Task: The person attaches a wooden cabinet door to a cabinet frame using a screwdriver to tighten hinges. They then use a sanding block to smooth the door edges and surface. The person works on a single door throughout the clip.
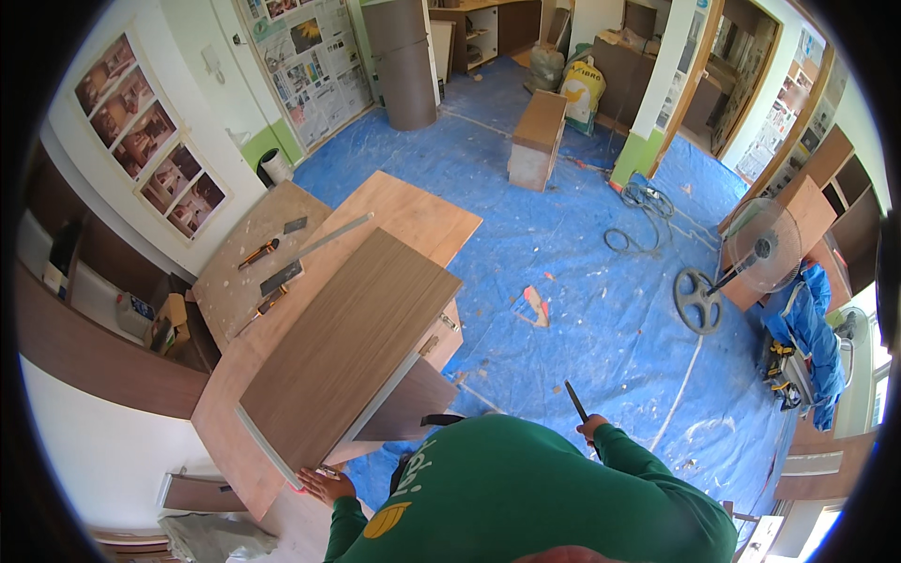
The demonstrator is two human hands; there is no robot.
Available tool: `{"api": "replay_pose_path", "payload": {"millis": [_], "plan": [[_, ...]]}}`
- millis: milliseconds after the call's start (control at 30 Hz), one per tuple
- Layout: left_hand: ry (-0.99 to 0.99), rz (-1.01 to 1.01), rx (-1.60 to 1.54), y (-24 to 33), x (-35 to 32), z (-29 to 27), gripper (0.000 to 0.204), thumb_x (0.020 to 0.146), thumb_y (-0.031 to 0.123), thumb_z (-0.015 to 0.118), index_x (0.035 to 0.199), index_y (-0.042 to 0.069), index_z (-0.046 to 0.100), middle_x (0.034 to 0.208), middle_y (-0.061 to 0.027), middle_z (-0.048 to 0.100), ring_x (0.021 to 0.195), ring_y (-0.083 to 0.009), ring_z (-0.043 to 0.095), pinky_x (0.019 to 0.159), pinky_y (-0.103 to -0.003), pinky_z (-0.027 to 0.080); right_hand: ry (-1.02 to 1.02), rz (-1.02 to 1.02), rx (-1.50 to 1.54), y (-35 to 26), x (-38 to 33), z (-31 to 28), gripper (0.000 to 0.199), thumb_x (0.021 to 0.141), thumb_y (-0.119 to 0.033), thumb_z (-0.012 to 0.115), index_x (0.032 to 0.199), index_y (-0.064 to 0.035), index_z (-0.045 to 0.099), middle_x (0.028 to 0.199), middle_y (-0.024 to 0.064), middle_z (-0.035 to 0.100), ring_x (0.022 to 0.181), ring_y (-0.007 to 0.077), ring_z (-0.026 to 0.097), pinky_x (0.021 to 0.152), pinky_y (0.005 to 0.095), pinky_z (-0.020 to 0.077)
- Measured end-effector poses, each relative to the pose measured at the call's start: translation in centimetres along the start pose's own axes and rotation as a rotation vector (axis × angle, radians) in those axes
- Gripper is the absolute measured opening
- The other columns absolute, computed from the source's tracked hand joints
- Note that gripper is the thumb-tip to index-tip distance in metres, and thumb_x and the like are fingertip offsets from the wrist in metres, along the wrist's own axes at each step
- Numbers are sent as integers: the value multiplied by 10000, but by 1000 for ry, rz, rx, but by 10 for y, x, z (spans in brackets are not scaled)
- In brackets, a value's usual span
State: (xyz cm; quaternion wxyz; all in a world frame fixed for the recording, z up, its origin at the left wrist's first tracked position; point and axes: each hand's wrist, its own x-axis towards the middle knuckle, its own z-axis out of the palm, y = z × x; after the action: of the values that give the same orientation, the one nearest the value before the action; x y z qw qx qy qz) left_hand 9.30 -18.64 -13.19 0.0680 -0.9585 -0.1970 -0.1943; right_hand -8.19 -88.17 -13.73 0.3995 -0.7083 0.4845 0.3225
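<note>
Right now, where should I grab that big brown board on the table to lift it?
Probably by its two long edges, near the middle. The brown board lies flat and long, overhanging the worktable, so fingers can get under. The left hand already touches its near corner.

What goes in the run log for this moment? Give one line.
left hand: on corner of brown wood-grain laminate panel | right hand: holds thin dark tool | floor: blue plastic sheet

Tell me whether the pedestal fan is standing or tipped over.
Tipped over: the pedestal fan lies on the blue floor sheet, round base on edge.
</note>
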Motion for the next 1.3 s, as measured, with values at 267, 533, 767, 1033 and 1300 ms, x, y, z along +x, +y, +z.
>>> {"api": "replay_pose_path", "payload": {"millis": [267, 533, 767, 1033, 1300], "plan": [[-531, 49, 1, 99, 5, -83, 1075, 838, 480, 710, 1606, -92, 223, 1718, -275, 99, 1598, -458, 6, 1291, -556, -25, -16, -89, -78, -23, -18, 1, 252, 937, -205, 740, 992, 21, 644, 630, 98, 617, 472, 254, 605, 442, 412, 502], [-402, 397, -538, 216, 25, -67, 917, 813, 193, 601, 1606, -81, 231, 1708, -290, 120, 1601, -449, 51, 1297, -550, 29, 139, -393, -575, 146, 190, -22, 501, 873, -480, 734, 1030, -5, 755, 889, 182, 765, 857, 331, 741, 803, 484, 563], [-348, 596, -266, 269, 22, -78, 875, 877, 264, 575, 1616, -63, 237, 1717, -271, 116, 1609, -420, 58, 1291, -563, 44, 17, -434, -540, 91, 186, -32, 500, 874, -482, 733, 1034, -9, 757, 892, 182, 765, 858, 332, 741, 803, 480, 562], [-483, 746, -382, 318, 51, -88, 836, 918, 176, 522, 1657, 15, 166, 1743, -182, 108, 1622, -332, 64, 1309, -502, 36, 46, -448, -546, 59, 187, -62, 498, 875, -484, 733, 1038, -14, 758, 895, 181, 765, 859, 332, 740, 803, 476, 561], [-378, 319, -330, 138, 5, -70, 856, 863, 125, 514, 1661, 53, 211, 1751, -139, 136, 1627, -297, 81, 1310, -509, 49, 22, -477, -547, 51, 204, -64, 496, 877, -486, 733, 1042, -18, 760, 899, 180, 765, 860, 333, 740, 802, 471, 560]]}}
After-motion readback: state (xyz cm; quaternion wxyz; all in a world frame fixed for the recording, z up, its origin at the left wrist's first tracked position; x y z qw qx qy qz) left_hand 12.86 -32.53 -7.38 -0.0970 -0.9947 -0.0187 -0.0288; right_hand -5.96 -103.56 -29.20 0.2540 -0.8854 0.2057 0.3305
